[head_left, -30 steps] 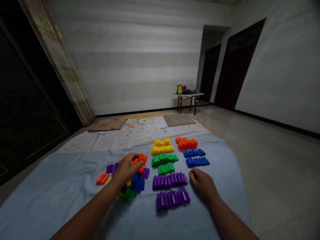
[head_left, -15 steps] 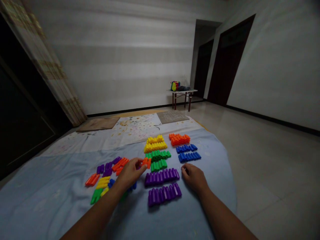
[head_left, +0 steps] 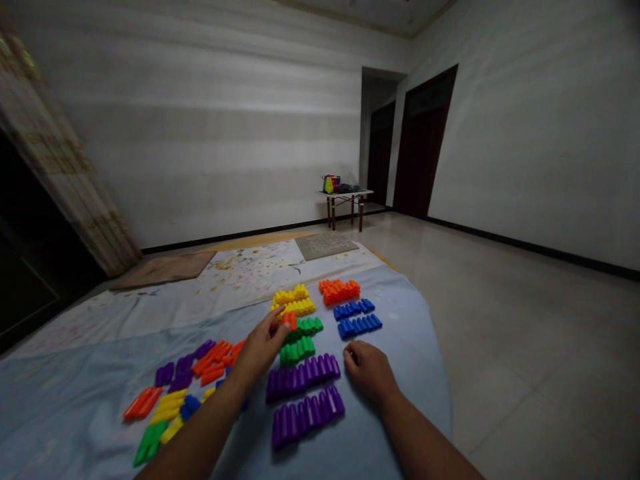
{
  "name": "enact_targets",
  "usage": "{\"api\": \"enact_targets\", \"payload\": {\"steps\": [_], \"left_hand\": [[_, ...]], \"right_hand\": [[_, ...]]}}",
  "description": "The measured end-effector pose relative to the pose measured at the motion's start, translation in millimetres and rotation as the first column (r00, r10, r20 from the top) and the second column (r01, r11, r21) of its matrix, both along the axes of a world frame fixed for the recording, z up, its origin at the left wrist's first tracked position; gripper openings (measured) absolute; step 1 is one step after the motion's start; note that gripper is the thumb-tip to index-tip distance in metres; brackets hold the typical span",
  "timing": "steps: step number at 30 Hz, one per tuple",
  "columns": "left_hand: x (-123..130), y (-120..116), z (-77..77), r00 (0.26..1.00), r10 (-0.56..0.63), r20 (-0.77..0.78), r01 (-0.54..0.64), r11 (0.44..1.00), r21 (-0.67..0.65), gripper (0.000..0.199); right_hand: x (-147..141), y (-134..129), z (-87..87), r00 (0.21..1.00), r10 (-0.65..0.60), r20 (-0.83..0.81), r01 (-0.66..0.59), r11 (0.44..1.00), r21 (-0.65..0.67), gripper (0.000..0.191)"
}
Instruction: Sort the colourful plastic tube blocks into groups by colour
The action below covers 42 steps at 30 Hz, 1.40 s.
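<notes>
Orange pieces (head_left: pixel 289 320) are pinched in my left hand (head_left: pixel 265 339), held over the green rows (head_left: pixel 306 328) just below the yellow rows (head_left: pixel 294 300). My right hand (head_left: pixel 367 368) rests on the cloth with its fingers curled, right of the long purple rows (head_left: pixel 303 377); what is inside it, if anything, is hidden. Beyond it lie two blue rows (head_left: pixel 359 327) and an orange group (head_left: pixel 339 291). Loose orange (head_left: pixel 213 363), purple (head_left: pixel 183 372), yellow (head_left: pixel 169 404), green (head_left: pixel 149 441) and blue pieces lie left of my left forearm, which partly hides them.
The pieces lie on a light blue cloth (head_left: pixel 410 400) with a rounded right edge. A brown mat (head_left: pixel 165 269) and a grey mat (head_left: pixel 326 245) lie at its far side. A small table (head_left: pixel 345 194) with a colourful bag stands near the back wall.
My left hand has moved forward with the orange pieces, from beside the green rows to over them near the yellow ones. The camera view has shifted; my right hand remains curled on the cloth.
</notes>
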<state>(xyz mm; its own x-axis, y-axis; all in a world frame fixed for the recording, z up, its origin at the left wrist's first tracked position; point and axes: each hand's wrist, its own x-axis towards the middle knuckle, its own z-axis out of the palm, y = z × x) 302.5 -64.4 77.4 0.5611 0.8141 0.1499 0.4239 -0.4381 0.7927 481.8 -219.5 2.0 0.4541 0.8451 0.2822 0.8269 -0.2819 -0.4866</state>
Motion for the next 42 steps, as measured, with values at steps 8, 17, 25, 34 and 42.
{"api": "enact_targets", "payload": {"steps": [8,17,25,34,42], "left_hand": [[49.2,28.2,-3.3,1.000,0.013,-0.023,-0.013,1.000,0.012,0.051],[124.2,55.7,-6.7,0.979,0.043,-0.197,-0.026,0.996,0.090,0.042],[171.4,54.2,5.2,0.892,0.120,-0.435,-0.004,0.966,0.258,0.045],[183.4,56.1,5.5,0.842,0.105,-0.529,0.049,0.962,0.268,0.045],[180.5,67.1,3.6,0.897,0.107,-0.428,-0.003,0.972,0.236,0.058]], "right_hand": [[1.4,2.4,1.5,0.999,-0.012,-0.036,0.011,1.000,-0.015,0.018],[0.0,3.2,4.8,0.997,-0.021,-0.072,0.020,1.000,-0.011,0.018],[2.4,3.5,4.6,0.993,-0.009,-0.114,0.014,0.999,0.042,0.018],[3.2,6.7,0.5,0.992,-0.025,-0.126,0.029,0.999,0.024,0.016],[2.3,5.1,5.3,0.992,-0.026,-0.124,0.030,0.999,0.024,0.018]]}}
